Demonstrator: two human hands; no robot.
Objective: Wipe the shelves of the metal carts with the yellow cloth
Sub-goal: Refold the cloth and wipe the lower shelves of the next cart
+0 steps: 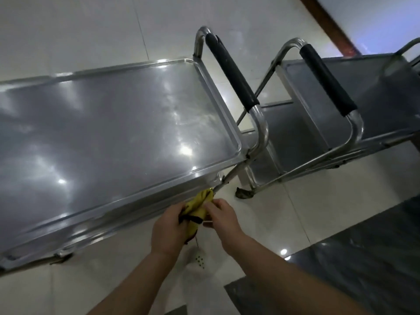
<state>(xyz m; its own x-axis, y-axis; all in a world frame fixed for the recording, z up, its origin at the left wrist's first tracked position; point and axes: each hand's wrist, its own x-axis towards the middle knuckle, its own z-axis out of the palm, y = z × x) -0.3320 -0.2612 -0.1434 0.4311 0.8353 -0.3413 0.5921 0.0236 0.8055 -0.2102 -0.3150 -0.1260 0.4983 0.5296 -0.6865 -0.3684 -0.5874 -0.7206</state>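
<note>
Bunching the yellow cloth (pixel 198 209) between left hand (pixel 169 226) and right hand (pixel 221 215), fingers clamped on it at 6 o'clock; near cart's top shelf (pixel 102 123) shiny, 2 o'clock cart (pixel 354 92) likely still unwiped.

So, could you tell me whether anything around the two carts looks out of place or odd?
One thing: a dark crumpled lump lies on the floor by the near leg of the right cart; what it is cannot be told. Otherwise nothing stands out. Both hands, left hand and right hand, hold the yellow cloth.
</note>
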